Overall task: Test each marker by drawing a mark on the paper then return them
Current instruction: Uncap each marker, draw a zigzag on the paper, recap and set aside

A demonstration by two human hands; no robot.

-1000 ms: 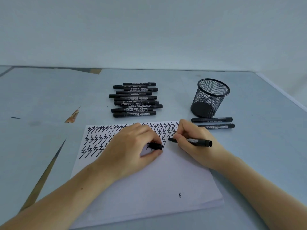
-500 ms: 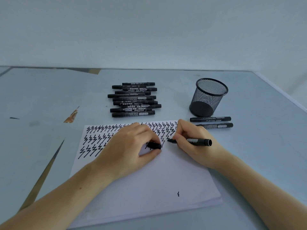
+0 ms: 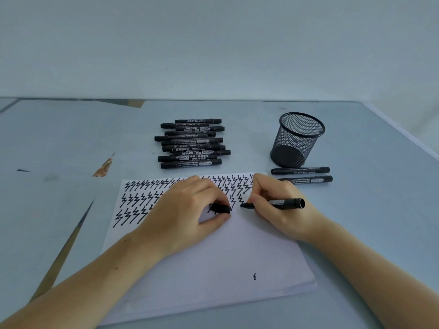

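A white sheet of paper [image 3: 213, 269] lies in front of me, its upper part filled with rows of black zigzag marks. My right hand [image 3: 278, 205] grips an uncapped black marker [image 3: 282, 203] with its tip on the paper beside a fresh zigzag [image 3: 241, 199]. My left hand [image 3: 187, 210] rests on the sheet and pinches the marker's black cap [image 3: 221, 208] between thumb and fingers. A pile of several black markers [image 3: 192, 144] lies beyond the paper. Two more markers [image 3: 301, 174] lie to the right of the sheet.
A black mesh pen cup [image 3: 297, 138] stands at the back right, empty as far as I see. The table's right edge [image 3: 403, 138] runs diagonally. A small lone mark [image 3: 254, 277] sits low on the paper. Worn brown patches [image 3: 104, 166] show on the left of the tabletop.
The marker tip has drawn a new small zigzag at the end of the second row. Both hands stay in nearly the same place.
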